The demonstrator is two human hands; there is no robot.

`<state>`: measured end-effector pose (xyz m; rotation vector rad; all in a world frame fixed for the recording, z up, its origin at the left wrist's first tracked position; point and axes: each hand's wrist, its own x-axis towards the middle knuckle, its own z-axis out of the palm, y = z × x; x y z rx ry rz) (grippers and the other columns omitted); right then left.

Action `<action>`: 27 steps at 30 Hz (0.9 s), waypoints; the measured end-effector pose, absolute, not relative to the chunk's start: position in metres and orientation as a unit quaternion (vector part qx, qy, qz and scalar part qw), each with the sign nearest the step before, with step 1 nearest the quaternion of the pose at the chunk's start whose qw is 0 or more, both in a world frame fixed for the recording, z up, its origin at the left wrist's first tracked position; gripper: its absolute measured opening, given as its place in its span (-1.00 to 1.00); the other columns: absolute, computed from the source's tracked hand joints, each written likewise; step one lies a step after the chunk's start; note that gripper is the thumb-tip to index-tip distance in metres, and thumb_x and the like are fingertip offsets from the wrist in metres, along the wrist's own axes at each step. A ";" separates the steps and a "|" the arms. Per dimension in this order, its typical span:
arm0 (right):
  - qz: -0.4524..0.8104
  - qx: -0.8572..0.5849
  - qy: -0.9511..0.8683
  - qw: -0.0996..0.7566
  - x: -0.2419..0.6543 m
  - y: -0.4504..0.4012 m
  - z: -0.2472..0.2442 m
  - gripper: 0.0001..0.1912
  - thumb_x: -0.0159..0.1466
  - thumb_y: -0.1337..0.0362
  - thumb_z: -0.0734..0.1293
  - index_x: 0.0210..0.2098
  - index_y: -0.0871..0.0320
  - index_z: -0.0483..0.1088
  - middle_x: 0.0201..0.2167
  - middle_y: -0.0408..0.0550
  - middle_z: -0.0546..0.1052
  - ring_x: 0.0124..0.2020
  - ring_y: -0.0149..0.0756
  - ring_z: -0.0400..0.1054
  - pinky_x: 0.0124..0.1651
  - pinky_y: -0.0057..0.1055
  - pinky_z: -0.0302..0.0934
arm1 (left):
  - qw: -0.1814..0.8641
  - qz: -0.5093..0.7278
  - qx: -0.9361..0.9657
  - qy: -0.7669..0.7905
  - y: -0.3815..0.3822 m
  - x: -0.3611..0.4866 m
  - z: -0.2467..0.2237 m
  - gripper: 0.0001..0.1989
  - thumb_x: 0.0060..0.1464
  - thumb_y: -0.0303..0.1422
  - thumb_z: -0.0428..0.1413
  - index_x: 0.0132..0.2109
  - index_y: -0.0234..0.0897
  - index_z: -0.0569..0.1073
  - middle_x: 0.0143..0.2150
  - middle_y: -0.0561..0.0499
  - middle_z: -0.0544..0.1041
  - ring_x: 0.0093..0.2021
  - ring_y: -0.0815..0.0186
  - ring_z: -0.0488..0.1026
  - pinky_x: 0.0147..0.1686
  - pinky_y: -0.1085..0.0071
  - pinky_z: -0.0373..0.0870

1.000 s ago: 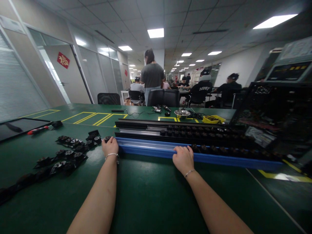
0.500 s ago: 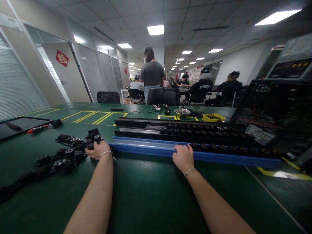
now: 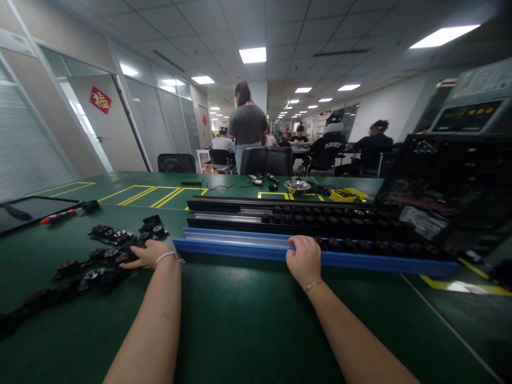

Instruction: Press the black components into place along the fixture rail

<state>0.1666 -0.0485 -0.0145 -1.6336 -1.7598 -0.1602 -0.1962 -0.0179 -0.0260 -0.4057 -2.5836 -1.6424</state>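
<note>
A long blue rail [image 3: 232, 249] lies across the green table in front of me, with a row of black wheel-like parts [image 3: 362, 245] seated in its right half. My right hand [image 3: 304, 260] is closed over the rail's near wall, its fingers curled inside just left of the row; whatever its fingertips touch inside is hidden. Left of the rail's end, my left hand [image 3: 148, 255] reaches into loose black parts [image 3: 110, 256], thumb and fingers apart. Its fingertips meet the parts, and nothing lifted shows. More loose black parts [image 3: 154, 229] lie just beyond that hand.
Two black rails [image 3: 224, 218] lie behind the blue one. Farther back are a metal bowl [image 3: 297, 185] and a yellow tray [image 3: 348, 195]. A red-handled tool [image 3: 58, 217] is at left, an open computer case [image 3: 428, 170] at right. Several people are beyond the table.
My left hand has moved left and nearer to me, from the far cluster of black parts to the middle one, its fingers spreading. My right hand stays on the blue rail.
</note>
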 end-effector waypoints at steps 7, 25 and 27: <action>-0.151 -0.692 -0.588 0.390 0.170 -0.042 -0.020 -0.51 0.08 0.35 0.17 0.03 0.25 0.22 0.08 0.19 0.25 0.14 -0.04 -0.03 0.16 -0.01 -0.21 | 0.050 -0.595 -0.046 -0.801 -0.020 -0.192 -0.013 -0.49 0.14 -0.36 -0.27 0.22 -0.43 -0.07 0.31 -0.33 -0.37 0.29 -0.02 -0.16 0.21 0.22 0.00; -0.177 -0.710 -0.598 0.326 0.170 -0.043 -0.021 -0.48 0.15 0.30 0.13 0.12 0.23 0.17 0.15 0.18 0.20 0.15 -0.01 0.01 0.16 -0.05 -0.15 | 0.110 -0.528 -0.321 -0.779 -0.010 -0.161 -0.004 -0.53 0.05 -0.41 -0.16 0.11 -0.40 0.28 0.27 -0.20 0.09 0.28 0.15 -0.04 0.24 0.21 -0.12; -0.166 -0.705 -0.604 0.332 0.170 -0.042 -0.022 -0.48 0.15 0.31 0.13 0.12 0.23 0.16 0.15 0.17 0.20 0.14 -0.04 0.02 0.15 -0.11 -0.10 | 0.124 -0.463 -0.448 -0.755 -0.011 -0.132 -0.005 -0.55 0.06 -0.38 -0.13 0.10 -0.36 0.32 0.26 -0.16 0.13 0.29 0.14 -0.08 0.23 0.17 -0.07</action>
